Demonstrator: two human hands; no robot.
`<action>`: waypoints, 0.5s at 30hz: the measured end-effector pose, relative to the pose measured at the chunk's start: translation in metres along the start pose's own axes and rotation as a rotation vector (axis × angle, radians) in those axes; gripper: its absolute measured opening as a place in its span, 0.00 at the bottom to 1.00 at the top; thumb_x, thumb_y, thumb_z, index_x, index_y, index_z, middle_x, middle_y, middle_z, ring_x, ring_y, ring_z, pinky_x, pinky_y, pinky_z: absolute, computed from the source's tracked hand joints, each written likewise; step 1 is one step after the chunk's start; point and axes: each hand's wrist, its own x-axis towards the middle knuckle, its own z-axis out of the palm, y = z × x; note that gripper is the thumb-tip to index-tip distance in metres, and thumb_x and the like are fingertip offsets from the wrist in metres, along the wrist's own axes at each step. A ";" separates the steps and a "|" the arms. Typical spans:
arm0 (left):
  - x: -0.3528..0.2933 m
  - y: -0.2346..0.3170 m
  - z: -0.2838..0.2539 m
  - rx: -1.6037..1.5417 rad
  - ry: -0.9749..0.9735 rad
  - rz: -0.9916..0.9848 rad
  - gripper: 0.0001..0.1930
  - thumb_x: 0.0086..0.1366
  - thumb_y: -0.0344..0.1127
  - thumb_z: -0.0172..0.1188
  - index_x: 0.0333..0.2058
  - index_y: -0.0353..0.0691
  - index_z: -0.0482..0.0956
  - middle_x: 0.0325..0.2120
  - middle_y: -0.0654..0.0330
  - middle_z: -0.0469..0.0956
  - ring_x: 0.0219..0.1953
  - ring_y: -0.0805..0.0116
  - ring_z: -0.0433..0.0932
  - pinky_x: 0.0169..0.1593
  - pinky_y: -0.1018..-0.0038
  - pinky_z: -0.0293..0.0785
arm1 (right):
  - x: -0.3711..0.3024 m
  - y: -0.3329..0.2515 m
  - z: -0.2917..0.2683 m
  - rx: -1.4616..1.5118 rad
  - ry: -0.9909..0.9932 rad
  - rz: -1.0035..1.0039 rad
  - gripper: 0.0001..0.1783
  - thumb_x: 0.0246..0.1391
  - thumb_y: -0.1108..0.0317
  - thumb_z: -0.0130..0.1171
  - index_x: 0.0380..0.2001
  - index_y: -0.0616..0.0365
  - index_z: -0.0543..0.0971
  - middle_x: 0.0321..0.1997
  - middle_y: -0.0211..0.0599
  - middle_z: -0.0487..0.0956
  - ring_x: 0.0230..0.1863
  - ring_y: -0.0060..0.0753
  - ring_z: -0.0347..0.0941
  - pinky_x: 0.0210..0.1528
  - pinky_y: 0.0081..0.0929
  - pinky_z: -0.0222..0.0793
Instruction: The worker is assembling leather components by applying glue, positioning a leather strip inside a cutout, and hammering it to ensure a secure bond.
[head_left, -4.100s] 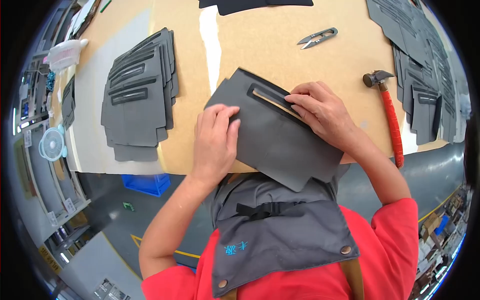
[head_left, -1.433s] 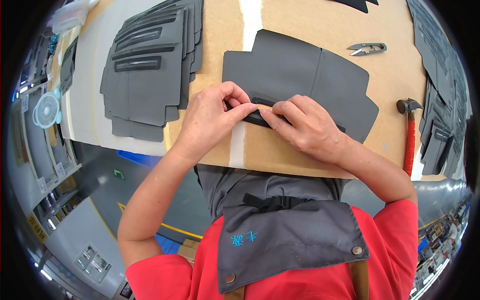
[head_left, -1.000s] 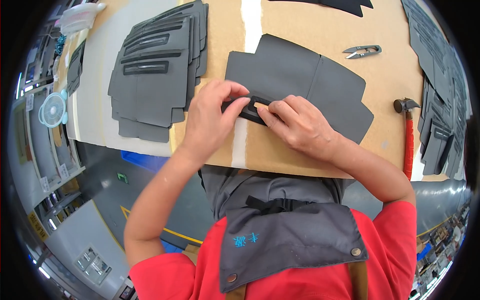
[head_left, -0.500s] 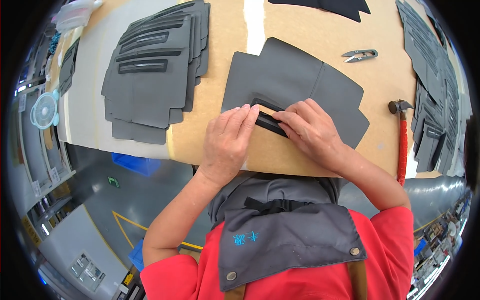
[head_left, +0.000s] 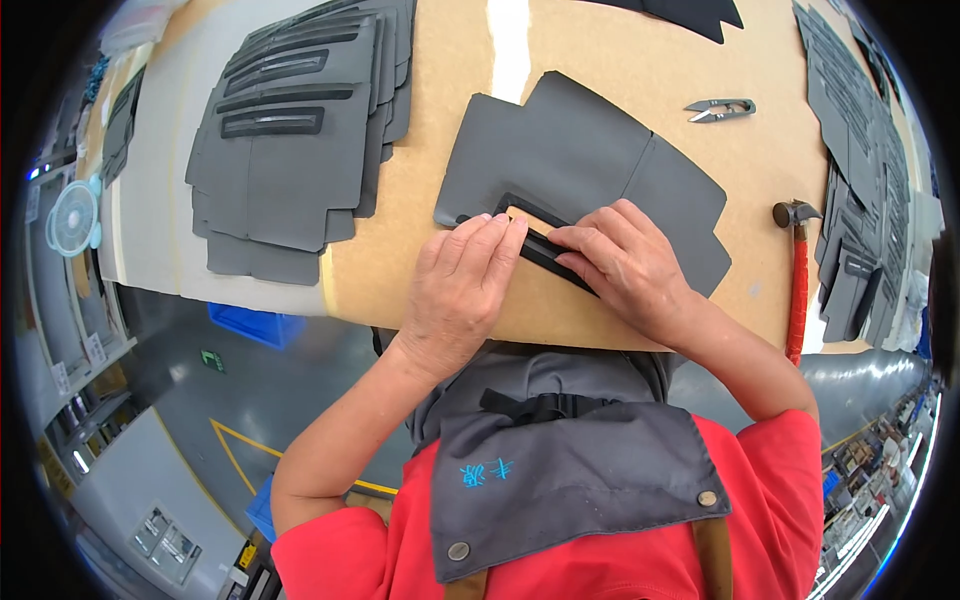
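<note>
A dark grey panel [head_left: 580, 150], with stepped corners and a fold line, lies near the table's front edge. Its near part has a slot bordered in black, with the tan table top showing through. A black strip [head_left: 545, 257] runs along the slot's near side. On the strip's left part, my left hand [head_left: 460, 285] presses with its fingers closed together; the thumb is mostly hidden. My right hand [head_left: 630, 265] pinches the strip farther right between thumb and forefinger.
Stacked grey panels [head_left: 290, 170] with black-edged slots lie at left, with more panels [head_left: 860, 200] at far right. Thread snips [head_left: 722, 110] rest beyond my right hand. A hammer [head_left: 799, 270] with a red handle lies at right. Left stands a small blue fan [head_left: 75, 218].
Both hands stay at the slot, the left fingertips slightly farther right along the strip. More of the strip shows left of them. The view has shifted a little.
</note>
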 end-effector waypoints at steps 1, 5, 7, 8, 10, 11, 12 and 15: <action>0.000 0.000 0.000 -0.003 0.006 -0.010 0.24 0.59 0.24 0.61 0.56 0.43 0.81 0.52 0.62 0.76 0.55 0.64 0.76 0.56 0.65 0.69 | -0.001 0.001 0.000 -0.001 -0.003 0.003 0.23 0.44 0.76 0.69 0.48 0.58 0.82 0.37 0.33 0.75 0.37 0.36 0.71 0.40 0.33 0.72; -0.001 0.000 0.000 0.059 0.017 0.034 0.24 0.60 0.26 0.60 0.57 0.41 0.81 0.52 0.61 0.76 0.56 0.64 0.76 0.57 0.65 0.69 | -0.002 0.007 -0.001 -0.081 0.006 -0.074 0.21 0.46 0.75 0.65 0.47 0.57 0.83 0.37 0.32 0.75 0.37 0.35 0.70 0.40 0.32 0.70; 0.000 0.002 -0.001 0.055 0.021 0.044 0.24 0.61 0.28 0.60 0.58 0.40 0.80 0.53 0.60 0.76 0.57 0.63 0.76 0.57 0.65 0.69 | -0.001 0.008 -0.003 -0.139 0.004 -0.134 0.20 0.46 0.74 0.64 0.47 0.57 0.83 0.38 0.32 0.75 0.38 0.34 0.70 0.40 0.32 0.69; -0.001 0.004 -0.001 0.059 0.020 0.041 0.24 0.61 0.28 0.60 0.58 0.40 0.80 0.53 0.60 0.76 0.57 0.63 0.76 0.57 0.65 0.69 | -0.002 0.007 -0.003 -0.163 -0.002 -0.157 0.21 0.47 0.74 0.63 0.47 0.57 0.84 0.38 0.31 0.76 0.38 0.34 0.70 0.39 0.31 0.68; -0.004 0.010 0.002 0.018 -0.023 0.034 0.25 0.61 0.28 0.60 0.58 0.38 0.79 0.54 0.59 0.75 0.58 0.62 0.75 0.57 0.65 0.69 | -0.003 0.006 -0.004 -0.193 -0.006 -0.180 0.21 0.47 0.73 0.62 0.48 0.57 0.84 0.39 0.31 0.76 0.39 0.33 0.70 0.39 0.31 0.67; -0.004 0.013 0.002 0.020 -0.021 0.034 0.25 0.61 0.28 0.60 0.58 0.38 0.79 0.54 0.59 0.75 0.58 0.62 0.75 0.57 0.65 0.69 | -0.004 0.006 -0.003 -0.233 -0.001 -0.199 0.21 0.47 0.73 0.62 0.48 0.57 0.84 0.39 0.31 0.76 0.39 0.33 0.70 0.40 0.30 0.67; -0.004 0.016 0.002 0.037 -0.014 0.022 0.25 0.61 0.28 0.60 0.59 0.36 0.79 0.55 0.57 0.75 0.59 0.61 0.75 0.58 0.65 0.69 | -0.005 0.005 -0.003 -0.271 0.005 -0.218 0.21 0.47 0.73 0.61 0.48 0.56 0.83 0.40 0.30 0.76 0.40 0.32 0.70 0.40 0.30 0.66; -0.002 0.023 -0.001 0.060 -0.021 0.000 0.25 0.61 0.28 0.60 0.59 0.34 0.78 0.55 0.55 0.74 0.60 0.60 0.74 0.59 0.65 0.69 | -0.004 0.001 -0.007 -0.294 -0.013 -0.180 0.20 0.47 0.72 0.65 0.46 0.54 0.84 0.39 0.27 0.77 0.40 0.32 0.70 0.42 0.30 0.64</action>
